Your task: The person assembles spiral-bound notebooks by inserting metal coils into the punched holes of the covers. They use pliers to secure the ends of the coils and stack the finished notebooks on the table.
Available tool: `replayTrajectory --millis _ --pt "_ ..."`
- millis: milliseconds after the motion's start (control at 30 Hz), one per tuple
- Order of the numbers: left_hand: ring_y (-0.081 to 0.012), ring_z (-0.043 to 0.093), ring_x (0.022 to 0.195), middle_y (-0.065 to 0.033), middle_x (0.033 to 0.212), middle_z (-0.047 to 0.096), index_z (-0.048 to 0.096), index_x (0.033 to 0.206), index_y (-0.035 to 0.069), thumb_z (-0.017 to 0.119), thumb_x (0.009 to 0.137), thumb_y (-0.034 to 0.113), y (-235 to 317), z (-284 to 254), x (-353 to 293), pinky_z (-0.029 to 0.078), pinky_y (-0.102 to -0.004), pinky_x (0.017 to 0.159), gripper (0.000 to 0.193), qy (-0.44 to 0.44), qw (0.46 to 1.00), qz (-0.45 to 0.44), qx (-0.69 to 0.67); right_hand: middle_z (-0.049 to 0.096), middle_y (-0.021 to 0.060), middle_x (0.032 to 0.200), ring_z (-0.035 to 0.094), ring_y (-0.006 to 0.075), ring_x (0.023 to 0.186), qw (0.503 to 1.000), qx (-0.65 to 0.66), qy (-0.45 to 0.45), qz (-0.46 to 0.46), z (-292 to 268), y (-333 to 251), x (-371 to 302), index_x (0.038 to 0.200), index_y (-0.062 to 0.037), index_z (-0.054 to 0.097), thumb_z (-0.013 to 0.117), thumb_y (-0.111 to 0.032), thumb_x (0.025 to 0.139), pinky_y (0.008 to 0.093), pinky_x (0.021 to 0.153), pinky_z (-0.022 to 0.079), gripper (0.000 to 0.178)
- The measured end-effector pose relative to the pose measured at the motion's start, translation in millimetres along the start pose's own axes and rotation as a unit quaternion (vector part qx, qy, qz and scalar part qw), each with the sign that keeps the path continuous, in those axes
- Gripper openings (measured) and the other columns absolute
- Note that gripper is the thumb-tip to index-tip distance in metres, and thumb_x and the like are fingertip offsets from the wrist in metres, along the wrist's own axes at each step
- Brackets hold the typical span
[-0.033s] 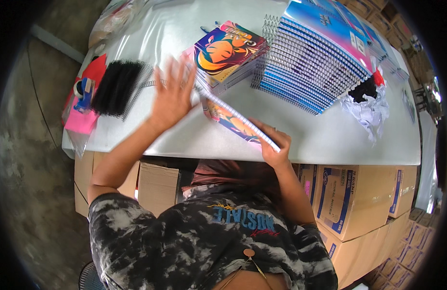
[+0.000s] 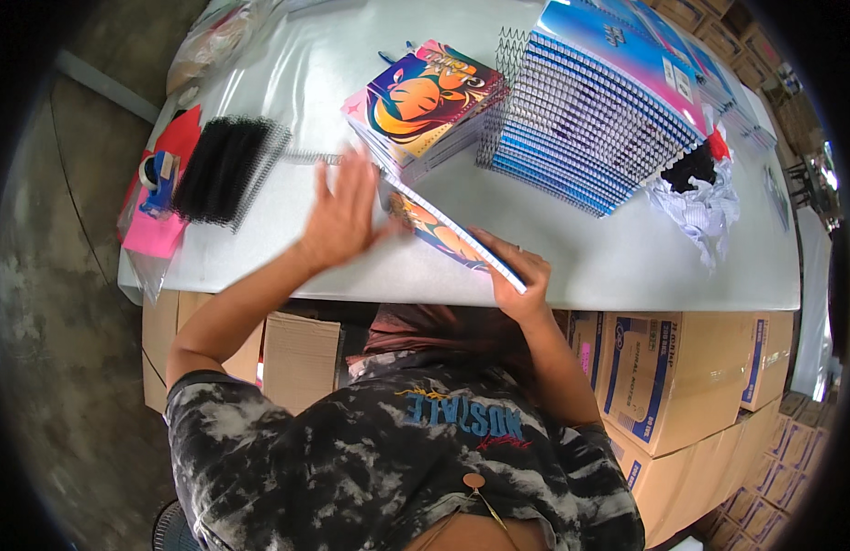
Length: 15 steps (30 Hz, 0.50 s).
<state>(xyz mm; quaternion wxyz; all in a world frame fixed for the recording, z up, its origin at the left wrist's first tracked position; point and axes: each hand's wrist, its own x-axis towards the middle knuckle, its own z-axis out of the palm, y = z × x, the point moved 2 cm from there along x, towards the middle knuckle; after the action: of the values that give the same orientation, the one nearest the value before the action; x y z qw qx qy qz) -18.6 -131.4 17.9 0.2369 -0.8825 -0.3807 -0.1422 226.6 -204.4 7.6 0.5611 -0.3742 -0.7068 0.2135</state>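
Observation:
My right hand (image 2: 519, 275) is closed round the near right end of a notebook (image 2: 441, 236) with a colourful illustrated cover. The notebook is tilted up, its long white edge facing upward. A thin dark wire coil (image 2: 307, 158) sticks out from its far left end. My left hand (image 2: 342, 219), smeared by motion, has its fingers apart and nothing in it. It is beside the notebook's far left end; whether it touches the notebook I cannot tell. Just beyond lies a stack of matching notebooks (image 2: 425, 96).
A pile of black wire coils (image 2: 227, 170) lies at left, beside a blue tape dispenser (image 2: 157, 179) and pink-red sheets (image 2: 158, 234). Spiral-bound notebooks (image 2: 590, 129) are stacked at right, near crumpled paper (image 2: 691, 216). Cardboard boxes (image 2: 686, 376) stand under the white table (image 2: 627, 275).
My left hand has moved nearer to me and slightly right, uncovering the left corner of the notebook stack. My right hand and its notebook have hardly shifted.

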Motion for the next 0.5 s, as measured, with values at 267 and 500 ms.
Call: replayTrajectory --millis 267,500 --pt "-0.0482 0.001 0.130 -0.0316 0.142 0.006 0.013 0.138 -0.006 0.027 0.072 0.080 -24 2 10 -0.012 -0.0605 0.100 0.110 0.299 0.940 -0.131 -0.098 0.063 0.0208 0.100 0.065 0.0299 0.091 0.995 0.022 -0.039 -0.093 16 -17 4 0.105 0.0058 0.061 0.057 0.001 0.076 0.0332 0.079 0.052 0.030" --pt "-0.0451 0.019 0.129 -0.0329 0.133 0.030 0.019 0.137 -0.004 0.034 0.068 0.082 18 19 -38 -0.006 -0.0591 0.103 0.112 0.277 0.945 -0.017 -0.174 0.064 0.0215 0.098 0.065 0.0308 0.088 0.991 0.054 -0.064 -0.107 13 -23 5 0.102 0.0058 0.062 0.063 -0.004 0.075 0.0354 0.078 0.053 0.029"
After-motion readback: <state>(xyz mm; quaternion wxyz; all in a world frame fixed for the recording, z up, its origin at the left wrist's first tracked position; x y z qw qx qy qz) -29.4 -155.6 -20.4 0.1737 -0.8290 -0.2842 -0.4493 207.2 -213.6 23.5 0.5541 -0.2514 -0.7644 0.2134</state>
